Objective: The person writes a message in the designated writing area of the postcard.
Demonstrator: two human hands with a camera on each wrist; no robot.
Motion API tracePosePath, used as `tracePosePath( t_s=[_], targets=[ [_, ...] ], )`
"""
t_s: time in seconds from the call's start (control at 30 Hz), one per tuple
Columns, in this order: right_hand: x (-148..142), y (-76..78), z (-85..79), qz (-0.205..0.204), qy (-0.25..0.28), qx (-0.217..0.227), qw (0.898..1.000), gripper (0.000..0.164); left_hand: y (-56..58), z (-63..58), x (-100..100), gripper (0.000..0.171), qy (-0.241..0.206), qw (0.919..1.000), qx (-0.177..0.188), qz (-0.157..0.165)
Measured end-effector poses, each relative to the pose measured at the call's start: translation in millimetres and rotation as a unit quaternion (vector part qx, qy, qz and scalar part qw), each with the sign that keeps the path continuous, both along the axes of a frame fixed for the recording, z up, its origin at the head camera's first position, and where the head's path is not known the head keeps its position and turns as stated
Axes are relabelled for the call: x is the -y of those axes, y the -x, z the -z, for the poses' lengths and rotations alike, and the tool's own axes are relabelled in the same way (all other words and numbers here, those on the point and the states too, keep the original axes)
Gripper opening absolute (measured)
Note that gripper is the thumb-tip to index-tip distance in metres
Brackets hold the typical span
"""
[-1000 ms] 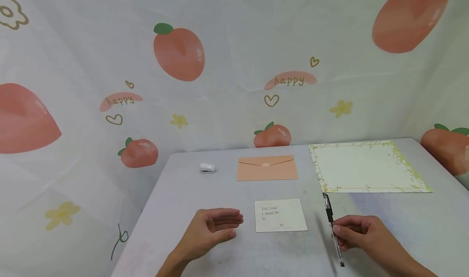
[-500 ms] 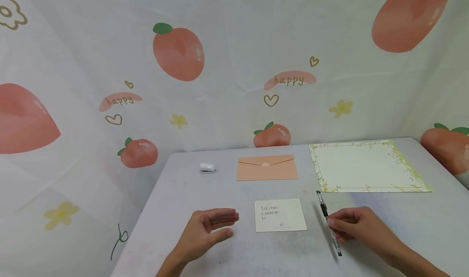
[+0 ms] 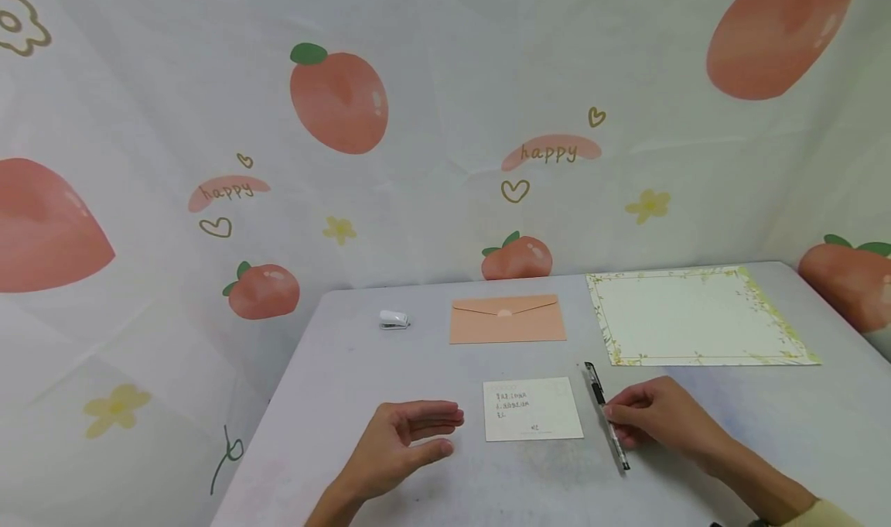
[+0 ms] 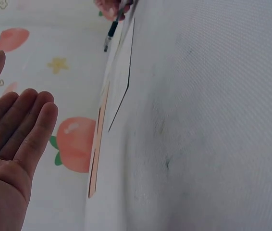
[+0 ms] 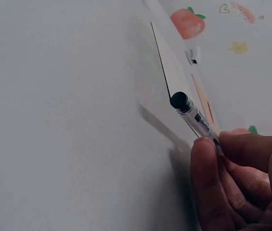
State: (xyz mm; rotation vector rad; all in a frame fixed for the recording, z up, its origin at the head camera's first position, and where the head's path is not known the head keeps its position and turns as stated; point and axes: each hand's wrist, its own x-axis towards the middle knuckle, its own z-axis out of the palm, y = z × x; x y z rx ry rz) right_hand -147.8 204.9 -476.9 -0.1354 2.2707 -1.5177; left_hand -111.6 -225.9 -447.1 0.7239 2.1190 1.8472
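Note:
Between thumb and fingers my right hand [image 3: 657, 419] pinches a black-and-clear pen [image 3: 607, 417], just right of a white card [image 3: 533, 409] with handwriting on it. In the right wrist view the dark end of the pen [image 5: 193, 116] points toward the camera, and its shadow falls on the table. My left hand [image 3: 404, 438] hovers left of the card with fingers straight and thumb apart, holding nothing. Its bare palm [image 4: 11, 159] shows in the left wrist view.
Behind the card lies a peach-coloured envelope [image 3: 508, 322]. A small white stapler [image 3: 394, 319] sits at the back left. A large sheet with a floral border [image 3: 696, 318] lies at the back right. A patterned cloth [image 3: 431, 124] hangs behind the table [image 3: 334, 388].
My right hand has carried the pen leftward, closer to the card. The left hand has shifted only slightly. The card, envelope, stapler and sheet have stayed put.

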Motion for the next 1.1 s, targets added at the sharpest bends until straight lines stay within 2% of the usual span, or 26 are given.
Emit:
tracePosePath(
  t_s=[0.3, 0.57, 0.77, 0.87, 0.97, 1.1],
  targets=[
    [4, 3.6, -0.7, 0.004, -0.018, 0.003, 1.0, 0.02, 0.6, 0.3, -5, 0.044, 0.01, 0.9999, 0.004, 0.004],
    [7, 2.7, -0.3, 0.023, -0.038, -0.002, 0.999, 0.019, 1.8, 0.4, -6, 0.042, 0.013, 0.9999, 0.007, 0.005],
    [5, 0.6, -4.7, 0.027, -0.076, -0.032, 0.996, 0.019, 2.7, -3.9, -3, 0.042, 0.016, 0.9998, 0.006, -0.003],
    [0, 0.3, -11.0, 0.028, -0.098, -0.053, 0.993, 0.019, 4.3, -7.7, 0, 0.041, 0.02, 0.9995, 0.0, -0.023],
    [-7, 0.8, -21.4, 0.036, -0.107, -0.064, 0.992, 0.02, 6.6, -14.1, 3, 0.039, 0.024, 0.998, -0.008, -0.058],
    [-17, 2.1, -40.8, 0.041, -0.123, -0.097, 0.987, 0.026, 8.7, -28.0, 5, 0.033, 0.04, 0.9899, -0.035, -0.131]
  ],
)
